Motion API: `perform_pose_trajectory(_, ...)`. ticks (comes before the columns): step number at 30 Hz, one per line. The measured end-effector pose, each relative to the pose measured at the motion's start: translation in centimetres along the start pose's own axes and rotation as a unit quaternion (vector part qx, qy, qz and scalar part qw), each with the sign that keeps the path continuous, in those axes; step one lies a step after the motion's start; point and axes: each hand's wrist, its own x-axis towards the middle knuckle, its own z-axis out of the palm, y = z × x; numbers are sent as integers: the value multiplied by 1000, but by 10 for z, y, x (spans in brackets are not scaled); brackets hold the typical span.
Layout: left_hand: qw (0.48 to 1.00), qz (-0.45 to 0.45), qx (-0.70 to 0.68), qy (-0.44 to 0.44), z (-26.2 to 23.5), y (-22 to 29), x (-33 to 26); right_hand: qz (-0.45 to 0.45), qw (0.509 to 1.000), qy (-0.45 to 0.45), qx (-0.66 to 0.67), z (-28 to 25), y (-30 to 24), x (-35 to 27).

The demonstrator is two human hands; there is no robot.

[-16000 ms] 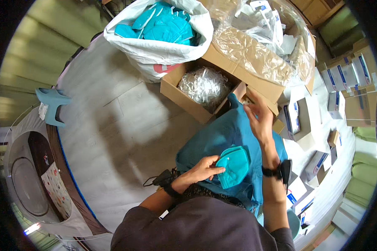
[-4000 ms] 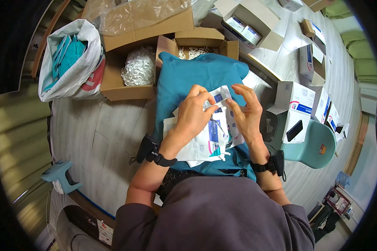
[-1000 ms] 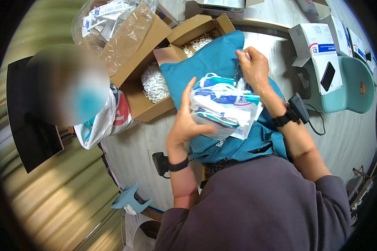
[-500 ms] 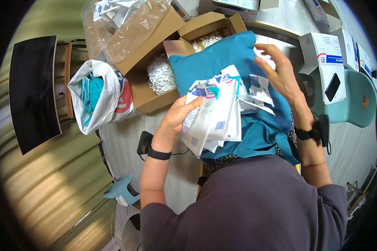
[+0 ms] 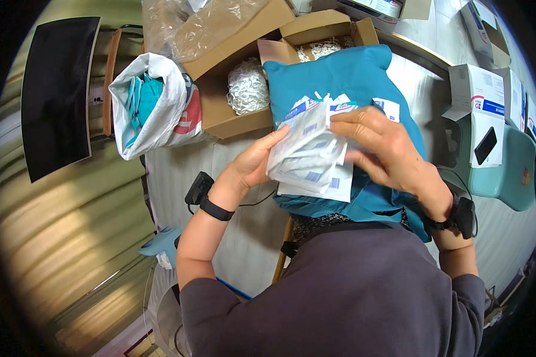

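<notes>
In my left hand (image 5: 253,160) is a fanned stack of white flat packets (image 5: 307,146) with blue printing, the thumb on top and the fingers beneath. My right hand (image 5: 387,149) is at the stack's right edge, fingers bent over it and thumb lower down, slightly blurred. The packet edge lies between its thumb and fingers. The stack is above a teal cushion-like cloth bundle (image 5: 351,71) on my lap. Another white packet (image 5: 387,109) lies on the bundle behind my right hand, partly covered by it.
Beyond the bundle stand open cardboard boxes (image 5: 238,126), one holding a bag of white stringy material (image 5: 248,89). A white bag (image 5: 125,113) with teal cloth is at the left. On the right, a phone (image 5: 485,146) lies on a white carton over a teal stool (image 5: 506,178).
My right hand has come down and left from the far right of the bundle to the stack. The packets in my left hand have tilted, and the loose packets on the bundle are mostly hidden.
</notes>
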Motion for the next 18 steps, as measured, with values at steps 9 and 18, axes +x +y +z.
perform_pose_trajectory(9, 999, -28, -37, -8, -12, -1, 9, 66, 979, -95, -171, 3, -45, 6)
perform_pose_trajectory(18, 999, 30, 8, 32, 12, -8, 6, 4, 957, -51, -286, 7, -43, 10)
